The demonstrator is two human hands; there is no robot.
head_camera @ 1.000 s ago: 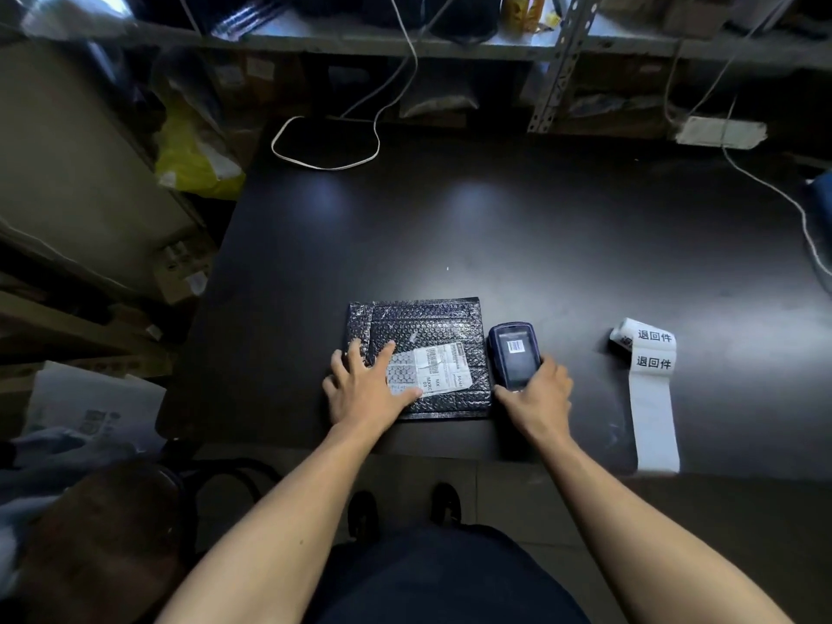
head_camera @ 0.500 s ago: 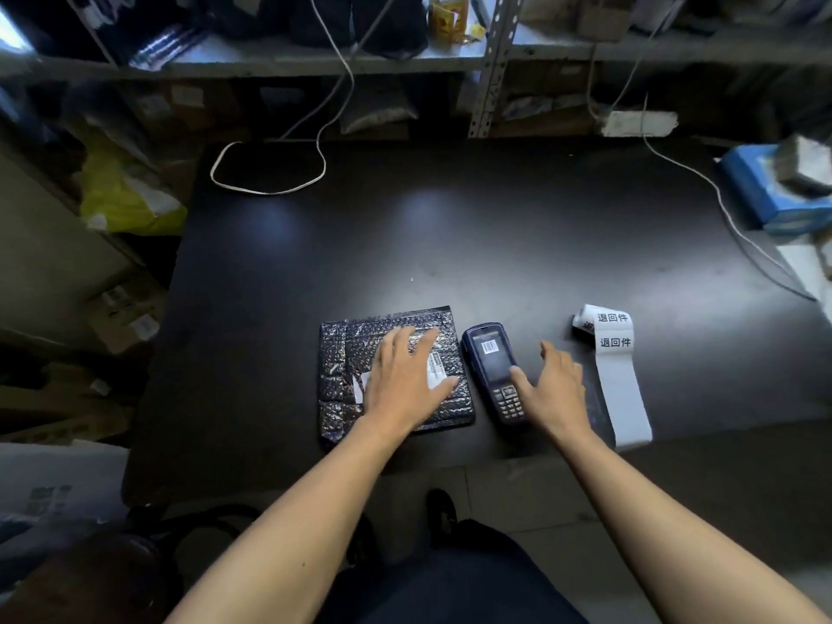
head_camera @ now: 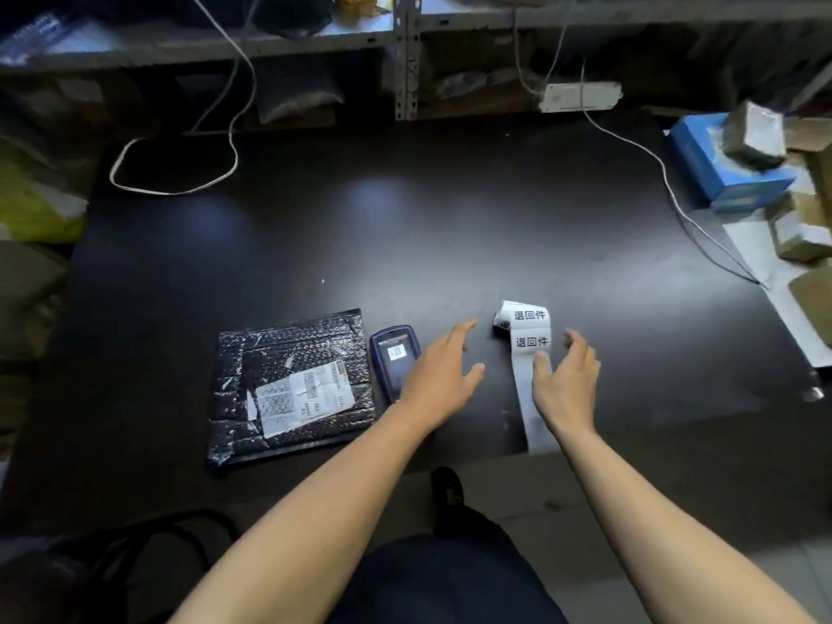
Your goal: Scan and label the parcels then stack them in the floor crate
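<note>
A: Start with the biggest thing. What fills the view?

B: A dark table (head_camera: 450,227), glossy enough to show two pale glints of light. Behind it runs a metal shelf (head_camera: 405,47) with bags and boxes on it, too dim to name. A white cable (head_camera: 180,173) loops over the table's far left corner, and a second one trails from a white power strip (head_camera: 578,95) down the right side.

A: And on the right edge?

B: A blue box (head_camera: 720,168) with a grey taped parcel (head_camera: 754,132) sitting on top, and more cardboard parcels beside them (blurred, so I can't count them).

A: Where is the parcel being worked on?

B: The black bubble mailer (head_camera: 292,385) lies flat near the table's front edge, left of centre, with a white shipping label (head_camera: 301,394) face up. No hand touches it.

A: The scanner?

B: The handheld scanner (head_camera: 394,353) lies just right of the mailer, screen up showing a barcode. Its lower end is hidden behind the left hand.

A: Labels?

B: A label roll (head_camera: 526,335) lies right of the scanner, its strip unrolled toward the person and hanging over the front edge; two printed labels show at the top.

A: The hands?

B: The left hand (head_camera: 441,376) is spread with straight fingers between scanner and roll, holding nothing. The right hand (head_camera: 565,380) is likewise loose and empty, over the strip with its thumb on the paper side; whether it touches, I can't tell.
</note>
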